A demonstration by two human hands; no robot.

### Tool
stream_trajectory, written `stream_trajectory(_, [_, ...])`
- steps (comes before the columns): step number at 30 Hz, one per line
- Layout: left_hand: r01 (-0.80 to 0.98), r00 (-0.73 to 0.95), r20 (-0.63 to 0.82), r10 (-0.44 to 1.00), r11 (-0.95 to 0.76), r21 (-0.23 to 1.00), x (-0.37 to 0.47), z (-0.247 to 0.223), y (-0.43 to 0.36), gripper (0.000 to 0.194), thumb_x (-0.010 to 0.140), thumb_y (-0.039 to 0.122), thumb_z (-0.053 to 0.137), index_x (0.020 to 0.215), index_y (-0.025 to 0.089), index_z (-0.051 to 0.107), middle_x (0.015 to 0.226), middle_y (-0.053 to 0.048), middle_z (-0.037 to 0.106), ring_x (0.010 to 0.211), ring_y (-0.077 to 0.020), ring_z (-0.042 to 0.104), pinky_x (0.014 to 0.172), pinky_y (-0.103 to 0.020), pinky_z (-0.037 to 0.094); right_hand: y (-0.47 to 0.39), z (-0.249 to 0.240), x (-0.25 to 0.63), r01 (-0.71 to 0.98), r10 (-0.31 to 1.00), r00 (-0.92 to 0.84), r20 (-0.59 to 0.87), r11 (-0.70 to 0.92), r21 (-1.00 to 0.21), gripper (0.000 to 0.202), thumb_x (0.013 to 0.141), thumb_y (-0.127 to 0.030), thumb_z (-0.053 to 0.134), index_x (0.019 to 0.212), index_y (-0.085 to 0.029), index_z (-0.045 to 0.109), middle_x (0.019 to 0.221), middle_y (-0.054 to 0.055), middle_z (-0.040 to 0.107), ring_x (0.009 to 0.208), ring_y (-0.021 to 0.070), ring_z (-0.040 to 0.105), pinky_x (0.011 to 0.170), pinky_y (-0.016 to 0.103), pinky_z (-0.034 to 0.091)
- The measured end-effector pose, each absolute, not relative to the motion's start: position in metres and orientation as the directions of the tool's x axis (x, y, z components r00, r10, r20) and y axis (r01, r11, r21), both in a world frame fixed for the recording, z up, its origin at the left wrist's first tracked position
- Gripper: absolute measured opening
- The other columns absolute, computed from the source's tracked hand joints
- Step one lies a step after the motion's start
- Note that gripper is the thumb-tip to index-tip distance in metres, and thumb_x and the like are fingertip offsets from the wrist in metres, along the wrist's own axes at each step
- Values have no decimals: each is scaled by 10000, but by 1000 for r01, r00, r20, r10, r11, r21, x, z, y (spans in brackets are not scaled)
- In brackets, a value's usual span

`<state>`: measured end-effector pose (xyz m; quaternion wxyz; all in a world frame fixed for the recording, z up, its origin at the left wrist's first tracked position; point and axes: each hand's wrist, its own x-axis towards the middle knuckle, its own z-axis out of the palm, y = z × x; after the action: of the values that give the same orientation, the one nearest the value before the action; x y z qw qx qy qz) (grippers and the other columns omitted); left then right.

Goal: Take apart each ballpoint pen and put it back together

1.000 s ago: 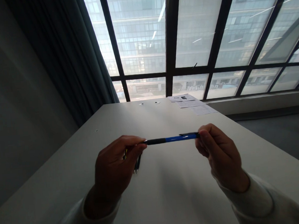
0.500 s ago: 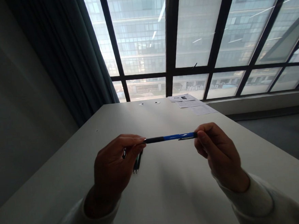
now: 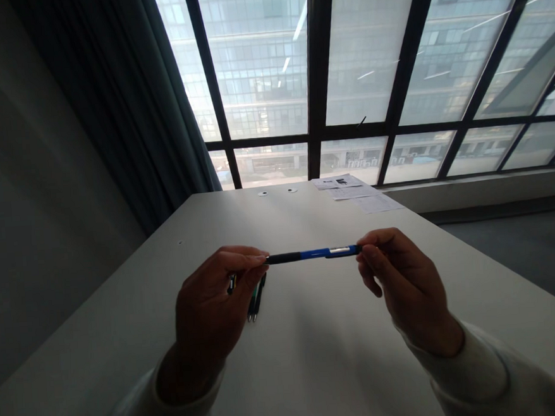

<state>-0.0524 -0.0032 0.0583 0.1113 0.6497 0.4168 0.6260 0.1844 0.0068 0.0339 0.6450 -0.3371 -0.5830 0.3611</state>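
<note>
A blue and black pen (image 3: pixel 314 254) is held almost level above the white table (image 3: pixel 311 358). My left hand (image 3: pixel 217 301) pinches its black tip end between thumb and fingers. At the other end, my right hand (image 3: pixel 401 288) pinches the pen near its clip, which faces me along the lower side with a pale strip above it. Below and partly behind my left hand lie a couple of dark pens (image 3: pixel 257 301) with their tips toward me. Another small dark object (image 3: pixel 232 283) shows through the gap in my left hand, mostly hidden.
Papers (image 3: pixel 352 193) lie at the table's far right corner. Two round cable holes (image 3: pixel 292 190) sit near the far edge. Beyond stands a large framed window (image 3: pixel 257 57), with a dark curtain (image 3: pixel 122 105) on the left.
The pen has turned about its long axis, so its clip and a pale strip now show differently. The pen has shifted slightly left. My right fingers have moved a little.
</note>
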Motion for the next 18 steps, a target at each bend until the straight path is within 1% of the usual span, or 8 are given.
stream_trajectory(2, [357,-171,702,691,-620,698,-52,58,-2,55,786,170,724,815,201,688,884,-23,734,829,-182,703,713,-289,612,8,35,185,-79,862,45,505,507,-859,95,943,-299,610,991,-217,614,732,-16,573,509,89,487,406,198,374])
stream_trajectory(5, [172,-222,603,766,-578,798,-52,56,0,200,757,206,763,945,206,696,878,-39,731,765,-178,686,608,-260,594,8,35,182,-122,882,-9,470,466,-876,106,926,-299,633,972,-204,624,762,-2,607,505,87,506,396,196,400])
stream_trajectory(8, [13,-144,484,863,-487,873,-51,52,1,280,784,294,764,1043,208,698,885,-59,737,641,-142,635,521,-236,547,4,29,170,-176,910,-93,404,384,-906,115,919,-304,644,945,-196,619,757,0,621,515,83,516,411,189,421])
stream_trajectory(11, [4,-48,434,900,-434,901,-49,48,0,238,863,377,694,1030,207,705,1020,-90,739,821,-178,684,704,-280,580,-4,20,153,-219,927,-219,304,257,-941,148,935,-337,619,951,-193,594,728,-6,614,521,83,507,439,195,428])
stream_trajectory(13, [-13,3,434,901,-434,901,-46,47,-2,225,911,400,629,1015,209,686,1057,-89,730,971,-209,686,832,-313,567,-8,17,145,-177,913,-337,232,180,-967,178,945,-365,596,946,-189,575,667,-23,585,510,88,498,451,203,425])
stream_trajectory(14, [-21,38,432,901,-432,902,-45,47,-2,217,933,402,596,1008,212,668,1010,-77,733,956,-203,692,827,-313,566,-9,17,144,-116,888,-413,202,168,-979,190,947,-373,590,931,-184,575,642,-28,571,507,90,502,462,208,428])
stream_trajectory(16, [7,139,404,904,-409,913,-41,48,-4,193,965,385,539,1011,219,628,839,-29,720,785,-164,697,702,-277,563,-9,20,147,39,827,-537,164,219,-975,221,952,-381,578,885,-170,593,623,-24,562,519,93,522,491,213,439])
stream_trajectory(18, [150,254,376,891,-420,895,-38,50,-5,156,969,350,533,987,217,612,697,20,664,615,-126,641,573,-236,509,-6,25,157,108,801,-566,195,306,-946,261,963,-398,557,869,-161,613,659,-5,582,560,99,548,521,216,453])
